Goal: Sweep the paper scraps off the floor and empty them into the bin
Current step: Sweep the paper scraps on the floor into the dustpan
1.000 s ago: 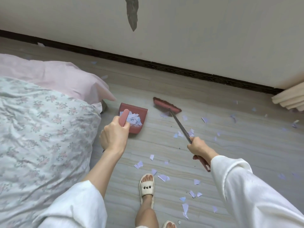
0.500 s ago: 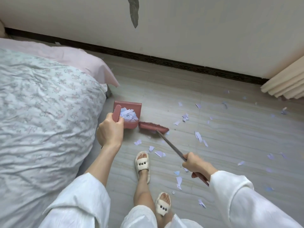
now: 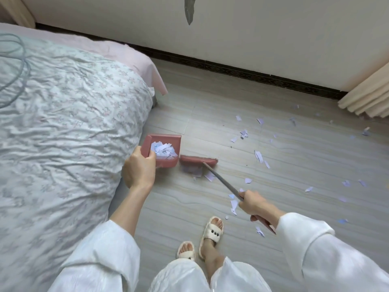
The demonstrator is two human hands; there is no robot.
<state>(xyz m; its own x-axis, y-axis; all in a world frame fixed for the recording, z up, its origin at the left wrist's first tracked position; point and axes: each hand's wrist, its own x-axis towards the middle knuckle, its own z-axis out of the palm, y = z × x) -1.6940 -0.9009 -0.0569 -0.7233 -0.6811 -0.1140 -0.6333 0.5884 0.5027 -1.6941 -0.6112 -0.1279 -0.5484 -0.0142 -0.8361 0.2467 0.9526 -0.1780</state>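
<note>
My left hand (image 3: 137,170) grips the handle of a dusty-pink dustpan (image 3: 166,140) held beside the bed, with a heap of white and lilac paper scraps (image 3: 163,149) inside it. My right hand (image 3: 255,203) grips the metal handle of a pink broom (image 3: 199,161); its head lies on the floor just right of the dustpan, with a few scraps under its bristles. More paper scraps (image 3: 259,155) are scattered over the grey floor to the right and near my feet.
A bed with a floral quilt (image 3: 63,123) and pink sheet fills the left side. A white wall with a dark skirting board (image 3: 242,70) runs along the back. Beige curtains (image 3: 370,95) hang at the right. My slippered feet (image 3: 211,230) stand below the broom. No bin is in view.
The broom head has swept back toward me from the far floor and now lies right beside the dustpan. My view has shifted back and right; both feet now show.
</note>
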